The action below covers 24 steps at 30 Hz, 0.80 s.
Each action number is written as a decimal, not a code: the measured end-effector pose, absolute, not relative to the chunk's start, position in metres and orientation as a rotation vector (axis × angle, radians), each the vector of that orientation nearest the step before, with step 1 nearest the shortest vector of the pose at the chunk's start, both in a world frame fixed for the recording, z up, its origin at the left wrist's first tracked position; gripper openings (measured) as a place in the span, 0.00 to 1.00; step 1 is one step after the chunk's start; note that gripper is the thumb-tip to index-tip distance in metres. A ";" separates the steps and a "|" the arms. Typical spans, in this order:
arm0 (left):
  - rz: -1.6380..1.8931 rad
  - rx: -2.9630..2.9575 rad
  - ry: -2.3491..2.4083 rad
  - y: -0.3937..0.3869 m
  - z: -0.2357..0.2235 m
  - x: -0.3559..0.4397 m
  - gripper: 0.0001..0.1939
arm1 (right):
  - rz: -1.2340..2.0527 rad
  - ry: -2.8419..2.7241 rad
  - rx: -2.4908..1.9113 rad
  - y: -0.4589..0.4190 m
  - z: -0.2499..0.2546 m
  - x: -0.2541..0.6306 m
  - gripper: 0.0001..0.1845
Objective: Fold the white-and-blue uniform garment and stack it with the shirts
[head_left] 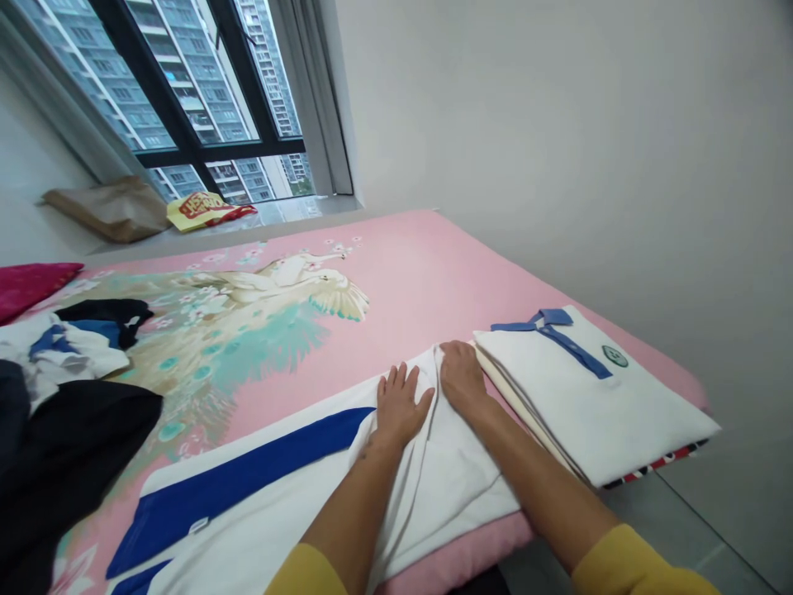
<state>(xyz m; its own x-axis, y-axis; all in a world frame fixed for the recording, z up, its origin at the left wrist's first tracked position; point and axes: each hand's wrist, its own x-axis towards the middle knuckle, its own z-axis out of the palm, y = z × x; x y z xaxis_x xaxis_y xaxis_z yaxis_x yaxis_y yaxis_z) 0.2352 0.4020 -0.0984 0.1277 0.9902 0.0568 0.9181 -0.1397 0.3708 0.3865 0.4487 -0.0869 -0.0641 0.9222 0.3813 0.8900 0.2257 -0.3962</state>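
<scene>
A white garment with a broad blue band [248, 487] lies stretched along the near edge of the bed; I cannot tell whether it is a top or trousers. My left hand [401, 405] rests flat on it, fingers spread, just past the end of the blue band. Close by on the right, my right hand [462, 378] has its fingers curled over the far edge of the white cloth, gripping it. Creases run through the fabric between both hands. Beside my right forearm sits a folded white polo shirt [557, 405] with a blue collar and green badge, on top of other folded clothes.
The pink bed cover [409, 273] has a peacock print. Loose dark and white clothes [92, 413] lie at the left, near a red cushion-like item [34, 285]. A brown bag [115, 208] and a yellow packet [201, 211] rest on the window sill. A wall stands right.
</scene>
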 end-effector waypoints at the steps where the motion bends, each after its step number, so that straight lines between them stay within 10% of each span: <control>1: 0.430 2.163 1.880 0.402 -0.099 0.236 0.32 | 0.107 -1.868 -1.661 0.453 -0.087 0.389 0.19; 7: 0.439 2.175 1.889 0.399 -0.100 0.237 0.38 | 0.514 -1.791 -1.683 0.493 -0.084 0.408 0.21; 16: 0.343 2.177 1.942 0.401 -0.102 0.239 0.39 | 0.241 -2.362 -1.292 0.460 -0.072 0.374 0.22; 24: 0.414 2.092 1.890 0.401 -0.101 0.238 0.38 | 0.404 -2.361 -1.878 0.494 -0.098 0.400 0.28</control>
